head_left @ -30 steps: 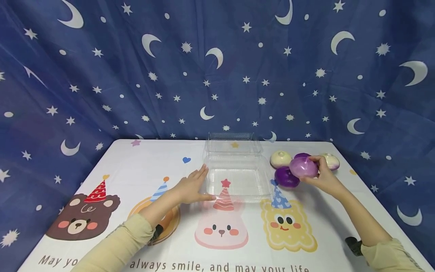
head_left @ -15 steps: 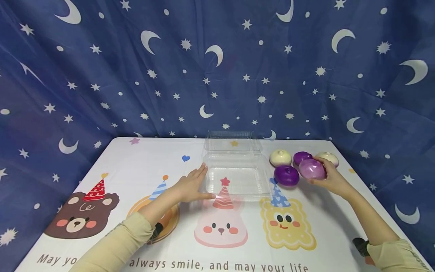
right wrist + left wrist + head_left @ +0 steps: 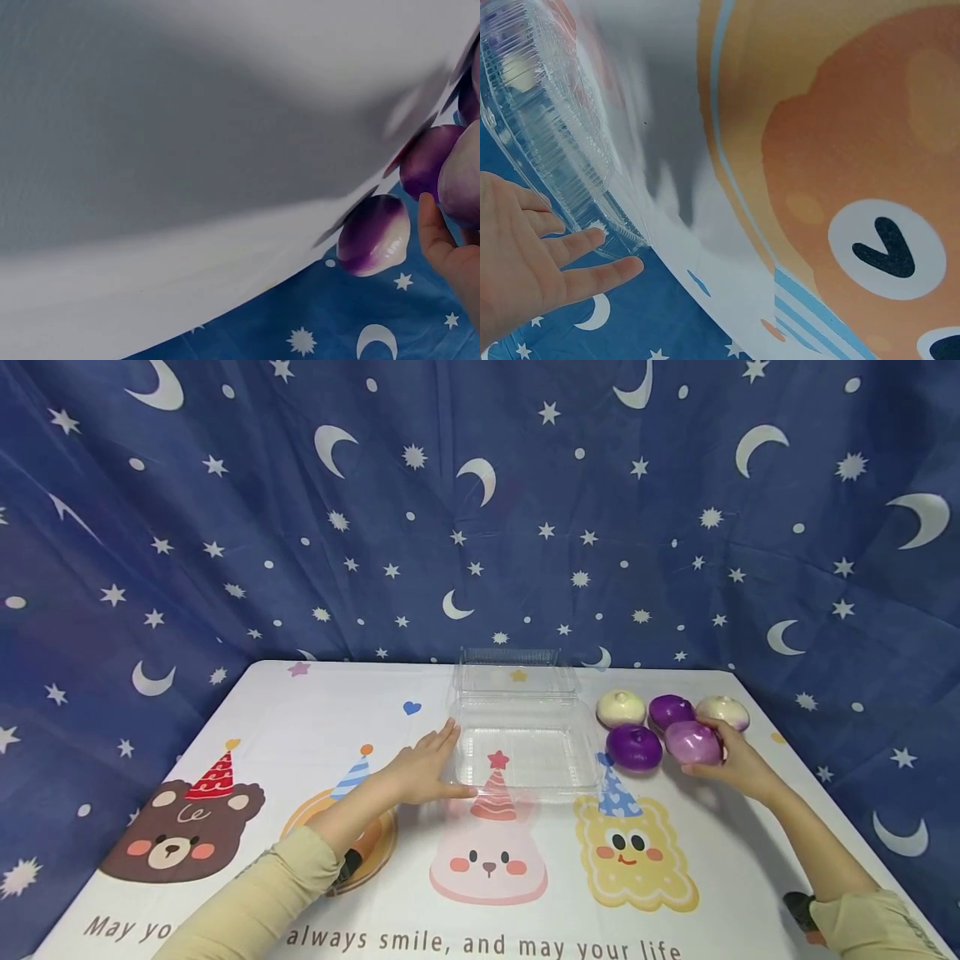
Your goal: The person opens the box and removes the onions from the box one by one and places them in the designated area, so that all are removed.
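A clear plastic clamshell box (image 3: 525,760) lies with its lid folded back on the table. My left hand (image 3: 427,768) is at the box's left side, fingers and thumb spread along the wall. In the left wrist view, the left hand's fingers (image 3: 592,277) are extended beside the ribbed plastic. My right hand (image 3: 731,764) holds a light purple onion (image 3: 692,743), thumb at the near side and fingers behind. Close around it are two dark purple onions (image 3: 633,748) and two whitish onions (image 3: 620,708). The right wrist view shows the held onion (image 3: 461,180) only partly.
The white tablecloth (image 3: 337,702) bears printed cartoon figures and lettering. A blue curtain (image 3: 480,510) with moons and stars hangs directly behind the table's back edge. The box's raised lid (image 3: 517,672) stands near that edge.
My right hand has moved the light purple onion a little right and lower, uncovering the dark purple onion behind it. The left hand has stayed at the box.
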`<state>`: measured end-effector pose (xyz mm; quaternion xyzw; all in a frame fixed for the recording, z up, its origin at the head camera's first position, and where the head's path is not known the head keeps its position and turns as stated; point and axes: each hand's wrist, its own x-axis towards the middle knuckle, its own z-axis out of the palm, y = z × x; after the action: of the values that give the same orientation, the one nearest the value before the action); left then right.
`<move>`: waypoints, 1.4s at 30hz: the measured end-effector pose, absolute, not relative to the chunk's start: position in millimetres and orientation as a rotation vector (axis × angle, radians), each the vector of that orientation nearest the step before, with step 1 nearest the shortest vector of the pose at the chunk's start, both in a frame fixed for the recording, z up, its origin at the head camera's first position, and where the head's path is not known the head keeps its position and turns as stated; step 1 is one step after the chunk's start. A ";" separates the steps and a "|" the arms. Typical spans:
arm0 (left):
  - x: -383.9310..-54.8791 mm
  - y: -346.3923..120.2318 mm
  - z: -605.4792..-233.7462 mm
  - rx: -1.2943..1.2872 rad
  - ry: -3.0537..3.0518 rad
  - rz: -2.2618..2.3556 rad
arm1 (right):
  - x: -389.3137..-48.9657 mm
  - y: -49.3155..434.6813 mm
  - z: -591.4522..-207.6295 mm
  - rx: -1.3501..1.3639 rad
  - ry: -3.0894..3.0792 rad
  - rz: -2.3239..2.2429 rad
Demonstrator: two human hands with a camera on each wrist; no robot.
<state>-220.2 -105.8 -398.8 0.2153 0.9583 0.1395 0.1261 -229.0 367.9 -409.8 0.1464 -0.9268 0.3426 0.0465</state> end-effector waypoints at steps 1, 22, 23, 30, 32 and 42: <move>-220.1 -105.7 -398.5 0.626 2.790 0.408 | -229.1 368.5 -411.0 0.451 -2.825 1.050; -220.7 -106.3 -398.5 0.624 2.791 0.403 | -227.2 367.1 -422.9 0.445 -2.937 1.085; -220.9 -106.4 -398.6 0.623 2.789 0.404 | -227.7 366.7 -423.0 0.441 -2.940 1.086; -221.5 -106.7 -400.7 0.621 2.785 0.415 | -231.4 367.4 -426.6 0.432 -2.930 1.114; -221.6 -106.8 -401.0 0.623 2.789 0.412 | -232.7 367.7 -427.6 0.433 -2.926 1.111; -221.0 -107.2 -401.1 0.636 2.797 0.411 | -234.4 367.5 -427.2 0.420 -2.945 1.097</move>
<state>-221.0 -107.2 -401.1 0.2179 0.9581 0.1408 0.1215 -234.4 367.5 -427.2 0.1326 -0.9287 0.3460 -0.0145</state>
